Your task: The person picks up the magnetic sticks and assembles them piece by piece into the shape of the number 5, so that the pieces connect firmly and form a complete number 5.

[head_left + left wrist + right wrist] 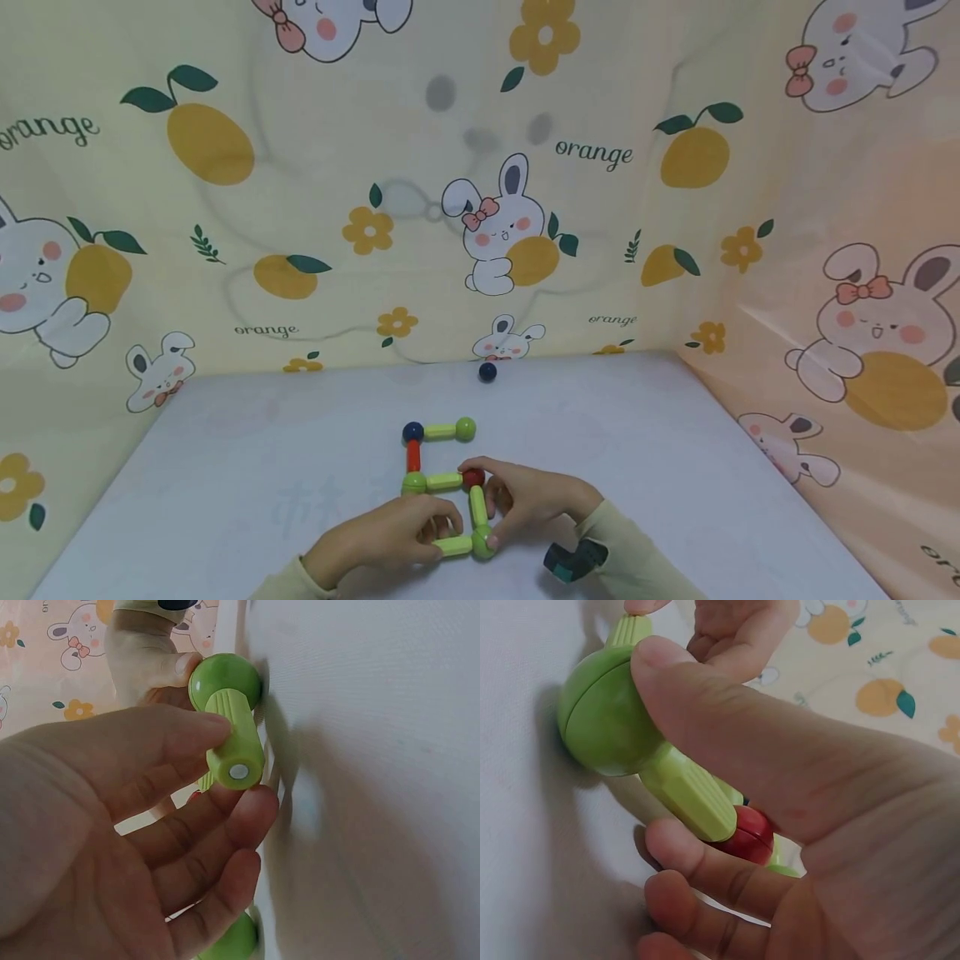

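Observation:
A flat figure of building rods and balls lies on the white table. My left hand (393,531) pinches a light-green rod (238,742) between thumb and fingers; its free end shows a silver disc, and its other end meets a green ball (483,542). With the thumb on that ball and the index finger at a red ball (473,478), my right hand (536,500) holds the side joined by another light-green rod (690,793). Beyond, a green ball (414,483), a red rod (413,456), a dark blue ball (413,432) and a green ball (466,429) continue the figure.
A loose dark blue ball (487,372) sits at the table's far edge. Printed cloth (450,108) with rabbits and oranges hangs behind and along the right side. A black band (573,560) is at the right sleeve.

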Demonstrator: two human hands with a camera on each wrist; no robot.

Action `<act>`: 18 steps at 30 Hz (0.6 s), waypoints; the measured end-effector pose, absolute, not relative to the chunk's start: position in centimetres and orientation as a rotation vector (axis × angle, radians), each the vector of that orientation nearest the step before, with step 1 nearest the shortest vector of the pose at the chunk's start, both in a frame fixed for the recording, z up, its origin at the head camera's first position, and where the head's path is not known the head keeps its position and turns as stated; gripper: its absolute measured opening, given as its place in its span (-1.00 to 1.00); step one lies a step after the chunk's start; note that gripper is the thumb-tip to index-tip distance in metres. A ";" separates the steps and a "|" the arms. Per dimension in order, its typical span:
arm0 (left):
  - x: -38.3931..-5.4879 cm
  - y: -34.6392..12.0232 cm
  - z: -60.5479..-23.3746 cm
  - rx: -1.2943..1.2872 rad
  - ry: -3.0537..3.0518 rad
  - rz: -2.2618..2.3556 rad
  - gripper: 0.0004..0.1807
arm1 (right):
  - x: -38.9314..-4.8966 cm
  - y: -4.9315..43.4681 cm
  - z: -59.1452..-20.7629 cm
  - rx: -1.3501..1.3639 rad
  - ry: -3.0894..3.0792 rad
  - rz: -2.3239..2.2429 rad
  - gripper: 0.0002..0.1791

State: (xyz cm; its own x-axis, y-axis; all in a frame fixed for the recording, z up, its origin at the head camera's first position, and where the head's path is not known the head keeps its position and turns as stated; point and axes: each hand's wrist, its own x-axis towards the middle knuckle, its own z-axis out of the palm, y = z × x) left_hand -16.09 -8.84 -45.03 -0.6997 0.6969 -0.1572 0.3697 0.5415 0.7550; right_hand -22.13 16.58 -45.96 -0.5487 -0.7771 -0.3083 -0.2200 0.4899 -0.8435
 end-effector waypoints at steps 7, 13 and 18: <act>-16.3 -8.8 -45.2 0.826 2.309 1.032 -0.75 | -22.3 16.7 -46.1 -0.817 2.019 -1.023 -0.05; -16.7 -9.4 -45.3 0.814 2.306 1.066 -0.77 | -22.3 16.5 -46.0 -0.812 1.992 -1.035 -0.05; -17.4 -10.2 -44.4 0.820 2.327 1.088 -0.77 | -22.2 16.5 -45.9 -0.786 1.996 -1.029 -0.06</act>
State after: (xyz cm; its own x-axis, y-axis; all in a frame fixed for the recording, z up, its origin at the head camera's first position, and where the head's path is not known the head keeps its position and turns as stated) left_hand -17.44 -10.19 -44.44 -0.7268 0.6728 -0.1381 0.3252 0.5143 0.7935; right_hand -22.24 16.55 -45.95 -0.5349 -0.7765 -0.3329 -0.1789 0.4892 -0.8536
